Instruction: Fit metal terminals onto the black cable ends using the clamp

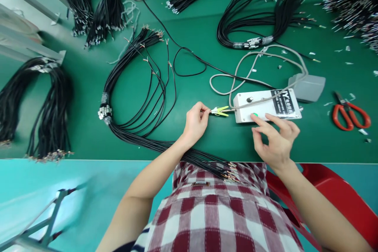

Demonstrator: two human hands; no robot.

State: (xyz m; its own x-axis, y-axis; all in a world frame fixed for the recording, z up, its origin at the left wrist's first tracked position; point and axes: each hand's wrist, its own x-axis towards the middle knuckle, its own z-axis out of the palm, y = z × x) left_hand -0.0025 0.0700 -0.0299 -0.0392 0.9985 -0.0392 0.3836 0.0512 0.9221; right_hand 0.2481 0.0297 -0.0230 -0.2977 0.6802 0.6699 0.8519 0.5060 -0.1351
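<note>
Pinching: a wire end is held between thumb and fingertips of the left hand (195,121), right at the yellow clips (220,111)
Left grip: clenched on the wire end; the wire itself is too thin to be followed back from the fingers
Right hand (276,139): spread and released; the forefinger is laid on the green button (254,115) of the white box (267,105); nothing is grasped
White box: laid flat on the green worktop (206,138), between the two hands; a black knob is seen on top; grey cable (236,75) is looped behind it
Yellow clips: fixed at the left end of the box, touching the pinched wire end
Black wire bundle (132,102): curved left of the hands; its ends are hung over the worktop edge onto the checked shirt (212,212)
Red scissors (351,115): laid well apart, at the right
</note>
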